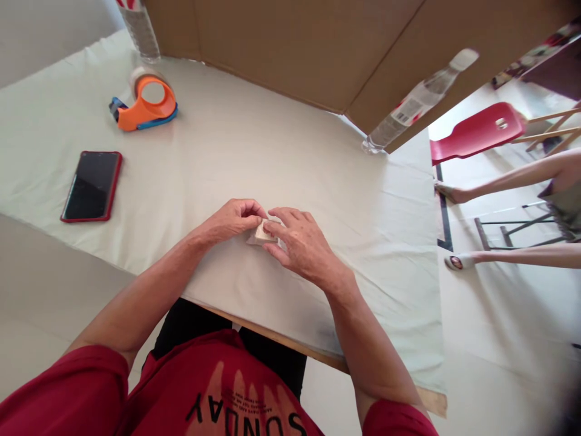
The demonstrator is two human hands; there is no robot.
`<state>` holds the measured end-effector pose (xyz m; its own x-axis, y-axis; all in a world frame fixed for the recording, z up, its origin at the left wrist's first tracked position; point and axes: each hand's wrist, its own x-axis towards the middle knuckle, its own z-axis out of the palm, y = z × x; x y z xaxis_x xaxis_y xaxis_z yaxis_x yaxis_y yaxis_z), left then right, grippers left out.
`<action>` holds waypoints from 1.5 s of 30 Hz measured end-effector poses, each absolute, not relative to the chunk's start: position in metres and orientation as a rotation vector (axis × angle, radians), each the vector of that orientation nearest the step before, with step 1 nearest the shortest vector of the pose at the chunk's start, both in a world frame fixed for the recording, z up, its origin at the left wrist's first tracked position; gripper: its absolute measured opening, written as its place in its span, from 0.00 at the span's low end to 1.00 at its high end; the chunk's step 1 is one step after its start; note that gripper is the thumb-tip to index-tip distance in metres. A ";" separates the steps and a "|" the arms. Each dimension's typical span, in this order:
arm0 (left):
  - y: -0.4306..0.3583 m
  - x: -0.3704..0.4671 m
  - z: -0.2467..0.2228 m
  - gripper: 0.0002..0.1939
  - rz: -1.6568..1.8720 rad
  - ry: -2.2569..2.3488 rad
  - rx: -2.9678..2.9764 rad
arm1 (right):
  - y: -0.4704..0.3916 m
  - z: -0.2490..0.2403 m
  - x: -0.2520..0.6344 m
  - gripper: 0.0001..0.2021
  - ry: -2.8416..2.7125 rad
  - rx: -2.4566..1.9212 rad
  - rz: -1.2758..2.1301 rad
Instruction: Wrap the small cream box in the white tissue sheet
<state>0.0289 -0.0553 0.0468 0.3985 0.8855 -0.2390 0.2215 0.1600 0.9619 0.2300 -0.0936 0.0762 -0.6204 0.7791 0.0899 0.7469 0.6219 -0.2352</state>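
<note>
A small cream-white block-like piece [258, 238], perhaps a little folded packet, lies on the cloth between my two hands. My left hand [238, 217] pinches its upper left edge with thumb and forefinger. From the right, my right hand [299, 242] curves over the piece, with fingers resting on its top and the thumb at its near right side. The fingers hide much of its right part, and I cannot make out what kind of thing it is.
A red-cased phone [92, 186] and an orange tape dispenser [149, 106] lie at the left. Cardboard panels [290, 48] stand at the back, with a plastic bottle [408, 112] before them and another bottle [141, 30] at far left. Beyond the table's right edge are a red chair [481, 130] and a person's legs [512, 178].
</note>
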 end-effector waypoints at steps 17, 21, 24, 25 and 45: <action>-0.050 0.022 0.048 0.13 0.842 1.129 1.334 | -0.085 0.090 0.265 0.07 -2.279 -1.309 0.421; -0.050 0.021 0.049 0.13 0.831 1.136 1.344 | -0.085 0.085 0.263 0.09 -2.312 -1.310 0.451; -0.050 0.021 0.047 0.14 0.787 1.121 1.374 | -0.085 0.081 0.259 0.12 -2.395 -1.265 0.455; -0.051 0.022 0.046 0.14 0.774 1.114 1.383 | -0.085 0.079 0.258 0.13 -2.425 -1.252 0.448; -0.052 0.025 0.042 0.13 0.696 1.056 1.451 | -0.090 0.090 0.256 0.09 -2.342 -1.253 0.276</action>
